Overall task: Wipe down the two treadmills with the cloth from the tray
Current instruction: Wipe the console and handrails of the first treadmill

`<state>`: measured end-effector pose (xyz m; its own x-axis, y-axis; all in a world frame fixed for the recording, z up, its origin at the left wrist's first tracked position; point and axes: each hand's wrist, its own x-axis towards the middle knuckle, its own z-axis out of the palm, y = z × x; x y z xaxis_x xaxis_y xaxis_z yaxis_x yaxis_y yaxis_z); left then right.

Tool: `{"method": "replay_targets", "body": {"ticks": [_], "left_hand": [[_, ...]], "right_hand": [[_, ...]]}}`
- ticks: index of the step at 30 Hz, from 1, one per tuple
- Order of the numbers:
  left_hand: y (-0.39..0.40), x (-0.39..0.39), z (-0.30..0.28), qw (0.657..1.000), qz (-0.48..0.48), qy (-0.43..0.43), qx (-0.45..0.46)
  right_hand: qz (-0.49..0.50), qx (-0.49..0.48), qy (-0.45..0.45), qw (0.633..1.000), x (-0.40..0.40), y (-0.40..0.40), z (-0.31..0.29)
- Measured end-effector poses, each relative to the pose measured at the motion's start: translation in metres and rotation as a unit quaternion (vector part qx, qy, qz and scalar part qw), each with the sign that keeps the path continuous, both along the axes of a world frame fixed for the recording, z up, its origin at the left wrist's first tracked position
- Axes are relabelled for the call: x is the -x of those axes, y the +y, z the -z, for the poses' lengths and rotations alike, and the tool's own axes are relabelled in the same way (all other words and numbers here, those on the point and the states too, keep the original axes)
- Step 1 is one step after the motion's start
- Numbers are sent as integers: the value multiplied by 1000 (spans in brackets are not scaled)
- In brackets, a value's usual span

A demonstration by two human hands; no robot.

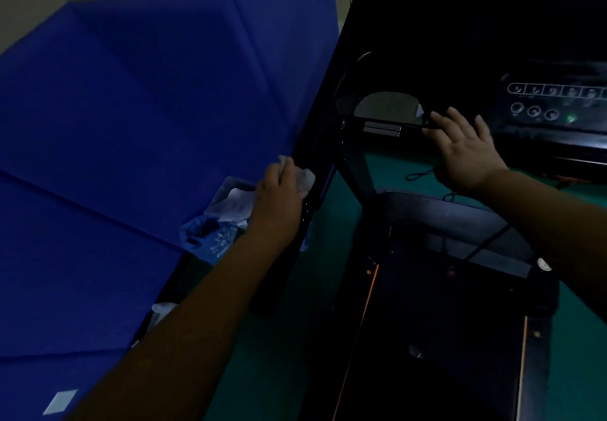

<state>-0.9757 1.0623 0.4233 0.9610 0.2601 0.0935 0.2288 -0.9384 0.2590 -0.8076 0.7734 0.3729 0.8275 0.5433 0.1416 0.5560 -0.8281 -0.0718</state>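
Two hands work in a dim room, seen from the head camera, the only view. The left hand [279,190] reaches forward and grips a crumpled white cloth [303,177], its fingers curled around it, and presses the cloth against the black left upright [312,164] of the near treadmill [427,322]. Part of the cloth pokes out above and to the right of the knuckles. The right hand [466,151] is spread, its fingers straight and apart, and its fingertips touch the dark handlebar [394,128] below the near treadmill's console; it holds nothing. The hands are well apart, one at each side of the treadmill's frame.

The near treadmill's black belt fills the lower right, with thin orange stripes along its edges and a dark motor cover [453,223] at its front. A thin black cord [423,176] lies on the green floor [279,322] beyond the cover. At the far right stands the second treadmill [558,144], its control panel [551,102] showing rows of round and square buttons and a small green light.

Blue padded wall panels [131,125] cover the left side, meeting in a corner. At their foot, just behind the left wrist, sits a bin lined with a bluish plastic bag [216,223], pale crumpled material lying in it. The lighting is too low to read any markings.
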Motion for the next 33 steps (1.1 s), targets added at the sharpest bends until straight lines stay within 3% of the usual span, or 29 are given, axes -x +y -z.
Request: {"method": "replay_targets", "body": {"ticks": [5, 8, 9, 11, 15, 17, 20, 23, 27, 29, 31, 33], "left_hand": [[4, 55, -9, 997, 11, 0, 75], [3, 117, -3, 997, -39, -56, 44], [-1, 133, -2, 993, -67, -69, 74], [-12, 146, -6, 994, -83, -61, 20], [-18, 106, -9, 993, -107, -56, -18], [-16, 75, -5, 995, -85, -11, 55], [-13, 17, -8, 992, -104, 45, 55], [-14, -19, -9, 993, -82, 81, -2], [-10, 2, -6, 998, -41, 40, -6], [-7, 27, -4, 998, -40, 26, 39], [-3, 53, -2, 996, -33, -11, 87], [-2, 73, -5, 996, -32, -44, 75]], "right_hand": [[-5, -16, -17, 1000, 1, -1, 5], [-10, -26, -21, 999, 1, -2, 6], [-12, -28, -22, 999, 1, -2, 7], [-14, -31, -26, 999, 1, -3, 8], [-18, -28, -23, 999, 0, -2, 8], [-19, -21, -26, 999, 0, -3, 8], [-20, -12, -31, 999, -1, -4, 9], [-21, -15, -30, 999, 0, -5, 8], [-19, -19, -27, 999, -1, -5, 10], [-4, -32, -1, 999, -1, 1, 8], [27, -86, 47, 995, 8, 12, -1], [45, -198, 85, 976, 33, 30, -15]]}}
